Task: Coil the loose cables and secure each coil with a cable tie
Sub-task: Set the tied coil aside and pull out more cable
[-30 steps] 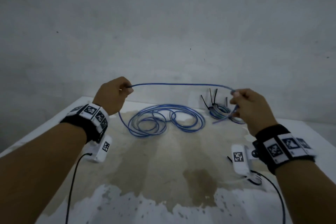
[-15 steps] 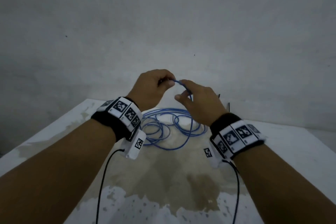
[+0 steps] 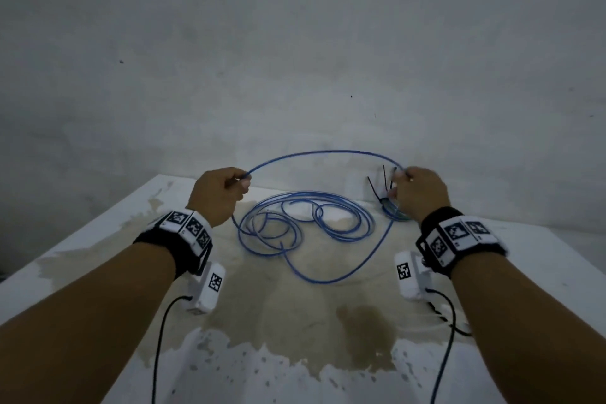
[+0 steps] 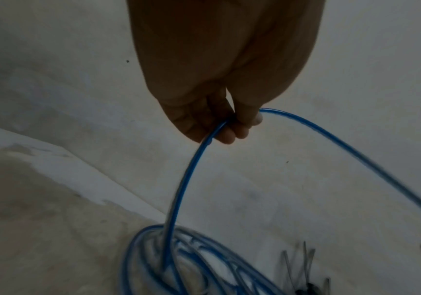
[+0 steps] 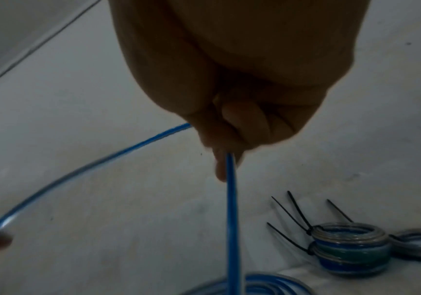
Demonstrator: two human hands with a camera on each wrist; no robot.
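A long blue cable (image 3: pixel 308 223) lies in loose loops at the back of the stained white table (image 3: pixel 98 239). My left hand (image 3: pixel 219 193) pinches one part of it (image 4: pixel 204 143), and my right hand (image 3: pixel 418 193) grips another part (image 5: pixel 230 179). Between the hands the cable arches up in a raised loop (image 3: pixel 328 152); from the right hand it drops and sweeps back across the table to the pile. Behind the right hand sit finished coils (image 5: pixel 350 249) bound with black cable ties (image 5: pixel 290 215) whose tails stick up.
A grey wall (image 3: pixel 295 59) rises right behind the table's far edge. White camera units (image 3: pixel 210 289) hang under both wrists with black leads trailing toward me. A further tied coil (image 5: pixel 418 245) lies to the right of the stacked ones.
The hands were together half a second ago, passing the cable to the left hand. They have now spread apart, and the right hand has drawn out a fresh arc of cable.
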